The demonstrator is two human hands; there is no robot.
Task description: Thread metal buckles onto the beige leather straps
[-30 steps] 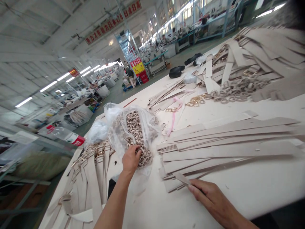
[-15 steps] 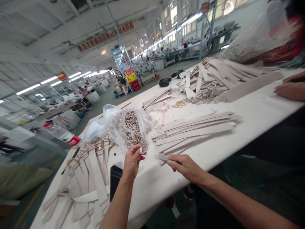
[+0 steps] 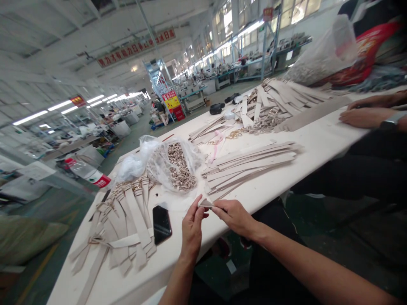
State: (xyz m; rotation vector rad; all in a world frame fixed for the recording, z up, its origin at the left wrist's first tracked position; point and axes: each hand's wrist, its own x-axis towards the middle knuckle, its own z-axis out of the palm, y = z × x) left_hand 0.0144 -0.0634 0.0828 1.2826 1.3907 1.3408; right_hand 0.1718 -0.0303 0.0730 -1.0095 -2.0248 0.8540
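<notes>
Above the table's near edge, my left hand [image 3: 193, 218] pinches a small beige loop. Its fingertips meet those of my right hand [image 3: 233, 215], which is closed on the end of a beige strap [image 3: 206, 203]. The strap's tip is at the loop; whether it passes through cannot be made out. Just beyond my hands lies an open clear plastic bag [image 3: 155, 163] full of small beige loops [image 3: 181, 167]. A stack of flat beige straps [image 3: 251, 167] rests to the right of the bag.
Straps with buckles [image 3: 127, 220] are heaped at the left, beside a black phone [image 3: 162, 224] and a plastic bottle [image 3: 90, 174]. More straps [image 3: 286, 95] lie at the far right. Another person's hands [image 3: 369, 114] rest at the table's right edge.
My left hand has moved right and my right hand slightly left, so the loop and the strap end now meet. The phone shows more fully. More of the other person's hands is in view.
</notes>
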